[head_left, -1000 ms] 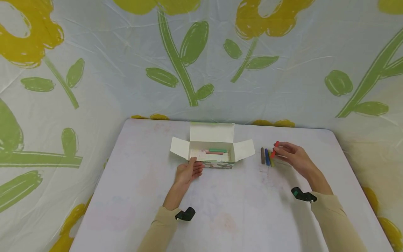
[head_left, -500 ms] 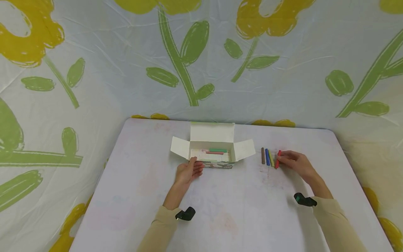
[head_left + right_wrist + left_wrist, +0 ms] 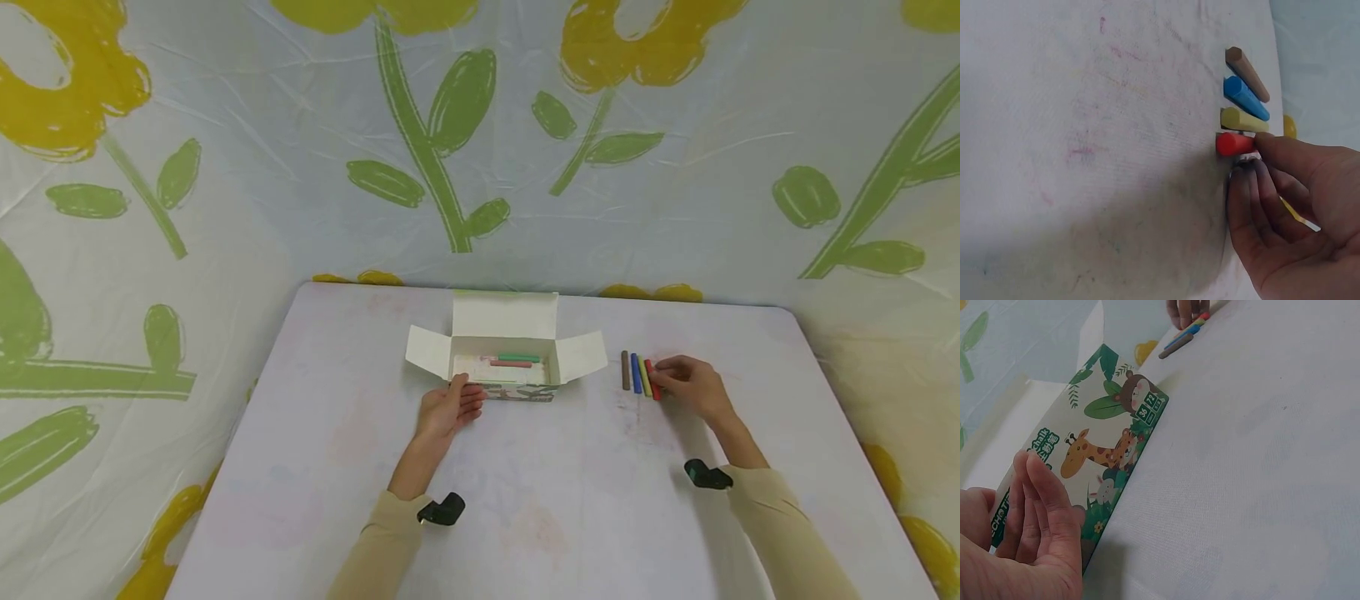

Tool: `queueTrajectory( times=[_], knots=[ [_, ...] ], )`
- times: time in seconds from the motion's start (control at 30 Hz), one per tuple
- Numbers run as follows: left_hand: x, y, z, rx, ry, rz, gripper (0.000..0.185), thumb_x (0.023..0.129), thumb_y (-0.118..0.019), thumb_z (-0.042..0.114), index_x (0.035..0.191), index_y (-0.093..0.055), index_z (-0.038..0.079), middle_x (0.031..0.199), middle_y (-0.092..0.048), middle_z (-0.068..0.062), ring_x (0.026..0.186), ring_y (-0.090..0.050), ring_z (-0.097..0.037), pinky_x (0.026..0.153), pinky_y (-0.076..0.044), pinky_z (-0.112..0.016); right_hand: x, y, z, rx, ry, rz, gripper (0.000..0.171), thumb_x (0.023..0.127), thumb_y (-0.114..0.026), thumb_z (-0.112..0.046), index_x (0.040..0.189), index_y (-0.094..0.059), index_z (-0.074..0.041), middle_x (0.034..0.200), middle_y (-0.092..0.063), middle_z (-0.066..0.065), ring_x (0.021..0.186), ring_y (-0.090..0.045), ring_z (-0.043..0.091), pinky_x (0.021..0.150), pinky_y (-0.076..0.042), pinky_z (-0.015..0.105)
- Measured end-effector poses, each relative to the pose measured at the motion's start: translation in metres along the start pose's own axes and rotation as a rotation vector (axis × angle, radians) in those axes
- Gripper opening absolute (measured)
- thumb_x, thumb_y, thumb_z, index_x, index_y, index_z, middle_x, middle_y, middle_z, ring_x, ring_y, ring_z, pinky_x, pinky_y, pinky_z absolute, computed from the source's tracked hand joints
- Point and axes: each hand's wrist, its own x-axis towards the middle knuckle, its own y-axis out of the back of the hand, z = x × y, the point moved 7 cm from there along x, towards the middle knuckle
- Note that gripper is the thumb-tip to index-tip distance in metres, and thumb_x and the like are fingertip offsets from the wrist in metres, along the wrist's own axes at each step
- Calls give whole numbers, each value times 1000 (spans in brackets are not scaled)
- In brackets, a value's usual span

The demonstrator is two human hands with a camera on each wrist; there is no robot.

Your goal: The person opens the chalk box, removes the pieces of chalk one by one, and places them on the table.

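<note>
An unfolded chalk box (image 3: 517, 392), printed with jungle animals, stands with its flaps spread. My left hand (image 3: 444, 414) holds its front wall, thumb over the rim and fingers against the outside. Inside lie a green chalk (image 3: 519, 357) and a pink chalk (image 3: 511, 364). To the right, a brown chalk (image 3: 626, 370), a blue chalk (image 3: 637, 373) and a yellow chalk (image 3: 645, 377) lie side by side. A red chalk (image 3: 1232, 144) lies beside the yellow one, its far part pinched between thumb and fingers of my right hand (image 3: 696, 387).
The white table (image 3: 525, 500) carries faint coloured smudges, with chalk marks near the row of sticks. A flower-print cloth (image 3: 315, 150) hangs behind it and at both sides. Black wrist cameras (image 3: 442, 509) sit at both cuffs.
My right hand has lowered the red chalk from above the row to the table, then shifted it left to beside the yellow chalk. My left hand and the box have not moved.
</note>
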Motion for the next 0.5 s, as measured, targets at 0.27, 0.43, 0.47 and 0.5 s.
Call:
queueTrajectory(
  times=[0.27,0.43,0.47,0.5],
  knots=[
    [-1,-1,-1,-2,0,-10,36,105,-58,25,99,-70,-8,82,-74,-7,71,-68,-9,67,-59,-22,-1,2,-8,19,-10,5,46,107,-57,-31,133,-59,6,126,-62,28,112,-59,39,80,-51,25],
    [-1,0,0,6,2,-7,38,105,-58,26,103,-69,-10,84,-74,-7,73,-68,-10,69,-59,-22,0,8,-24,90,23,4,49,107,-55,-36,134,-58,5,126,-64,27,110,-63,36,80,-50,14],
    [-1,0,0,8,4,-7,38,105,-59,26,104,-69,-10,85,-74,-8,73,-68,-10,69,-59,-22,0,9,-27,101,28,1,50,107,-55,-37,134,-58,5,125,-65,27,110,-64,36,83,-51,16],
    [-1,0,0,10,6,-6,38,105,-58,26,104,-69,-10,85,-74,-8,74,-68,-10,69,-59,-23,0,10,-30,107,36,-2,51,107,-55,-38,135,-58,5,126,-65,27,110,-65,36,87,-53,20]
  ],
)
